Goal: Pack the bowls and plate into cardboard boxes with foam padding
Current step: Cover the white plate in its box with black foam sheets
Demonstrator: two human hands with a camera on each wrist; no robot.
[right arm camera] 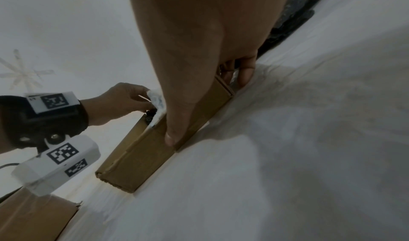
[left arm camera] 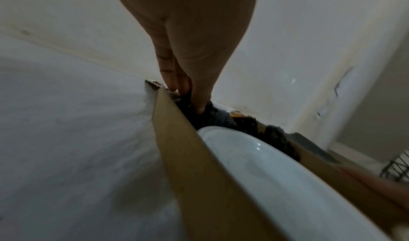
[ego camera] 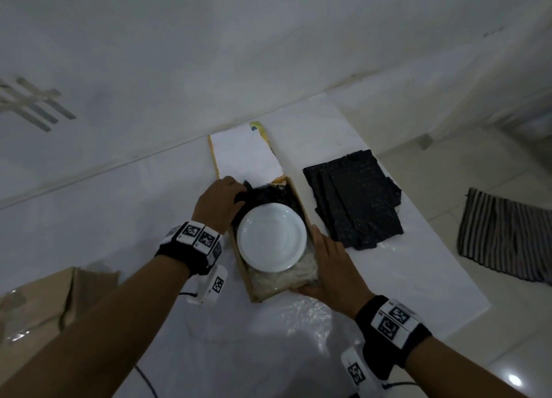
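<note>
An open cardboard box (ego camera: 242, 275) stands on the white-covered table. In it lies a white plate (ego camera: 271, 239) on dark foam padding (ego camera: 276, 192), with crumpled clear wrap (ego camera: 283, 281) at the near end. My left hand (ego camera: 239, 193) is at the box's far left corner and pinches the foam between fingers and thumb. The left wrist view shows the left hand (left arm camera: 186, 96) dipping into the foam (left arm camera: 221, 120) beside the box wall (left arm camera: 188, 148) and plate (left arm camera: 287, 183). My right hand (ego camera: 325, 263) lies flat against the box's right wall, thumb (right arm camera: 170, 138) on the box (right arm camera: 143, 157).
A stack of dark foam sheets (ego camera: 355, 200) lies right of the box. The box's white-faced lid flap (ego camera: 245, 152) lies open toward the wall. Another cardboard box (ego camera: 38, 302) sits at the near left. A striped cloth (ego camera: 507, 236) lies on the floor past the table's right edge.
</note>
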